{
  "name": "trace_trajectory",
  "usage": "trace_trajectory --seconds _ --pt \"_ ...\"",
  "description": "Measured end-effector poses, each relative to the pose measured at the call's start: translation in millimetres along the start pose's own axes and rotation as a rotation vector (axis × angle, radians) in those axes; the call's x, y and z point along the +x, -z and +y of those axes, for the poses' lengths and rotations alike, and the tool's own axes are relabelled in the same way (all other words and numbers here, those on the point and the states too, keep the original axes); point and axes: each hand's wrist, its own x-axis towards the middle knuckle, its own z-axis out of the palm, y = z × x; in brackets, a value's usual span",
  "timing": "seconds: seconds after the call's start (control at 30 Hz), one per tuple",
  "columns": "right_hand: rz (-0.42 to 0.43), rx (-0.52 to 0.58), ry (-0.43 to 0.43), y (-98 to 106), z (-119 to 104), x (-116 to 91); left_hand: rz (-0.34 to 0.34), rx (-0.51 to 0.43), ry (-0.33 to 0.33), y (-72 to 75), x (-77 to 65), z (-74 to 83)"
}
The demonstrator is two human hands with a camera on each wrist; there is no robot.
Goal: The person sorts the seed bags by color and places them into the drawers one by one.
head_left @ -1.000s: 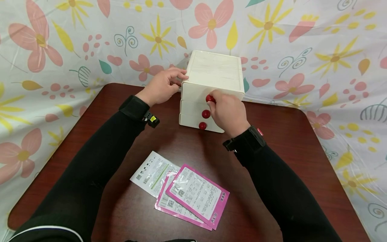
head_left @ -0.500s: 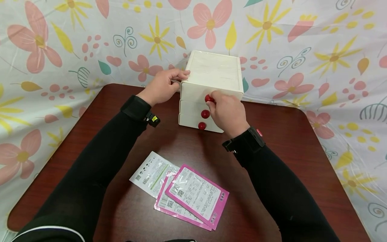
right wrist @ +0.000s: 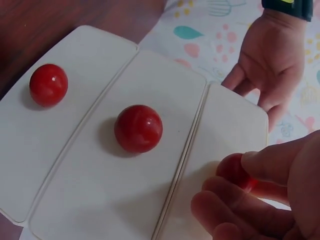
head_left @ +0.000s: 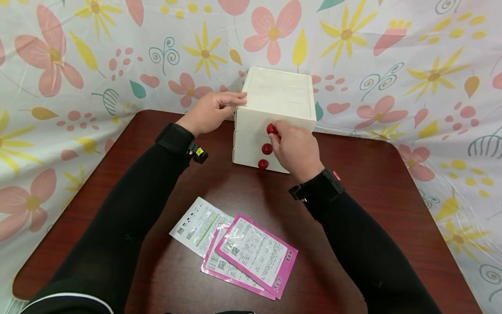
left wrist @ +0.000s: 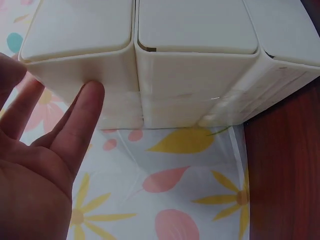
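Note:
A white three-drawer cabinet [head_left: 280,91] stands at the back of the table, one round red knob on each drawer front. All the drawers look closed. My right hand [head_left: 298,148] pinches the top drawer's knob [head_left: 272,128] between thumb and fingers, as the right wrist view also shows. Below it, the middle knob [head_left: 267,148] and the bottom knob [head_left: 263,164] are untouched. At the cabinet's upper left edge, my left hand [head_left: 209,111] rests with its fingers fairly straight over the top. In the left wrist view, a digit [left wrist: 82,125] of that hand lies against the cabinet's side.
Several flat packets lie overlapping on the dark red-brown table [head_left: 333,270] in front of the cabinet: a white one [head_left: 200,224] and pink-edged ones, the uppermost pink packet [head_left: 256,253] being fully visible. A flower-patterned cloth [head_left: 364,74] hangs behind the cabinet.

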Motion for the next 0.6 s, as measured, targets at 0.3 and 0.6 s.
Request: trace_trajectory --seconds 0.3,0.6 --pt "0.100 0.053 0.022 -2 5 -17 0.013 0.025 -0.015 -0.2 5.6 -17.4" --pt "0.008 0.068 -0.043 -5 15 -30 0.009 -0.011 0.006 -1.8 6.5 -15.4"
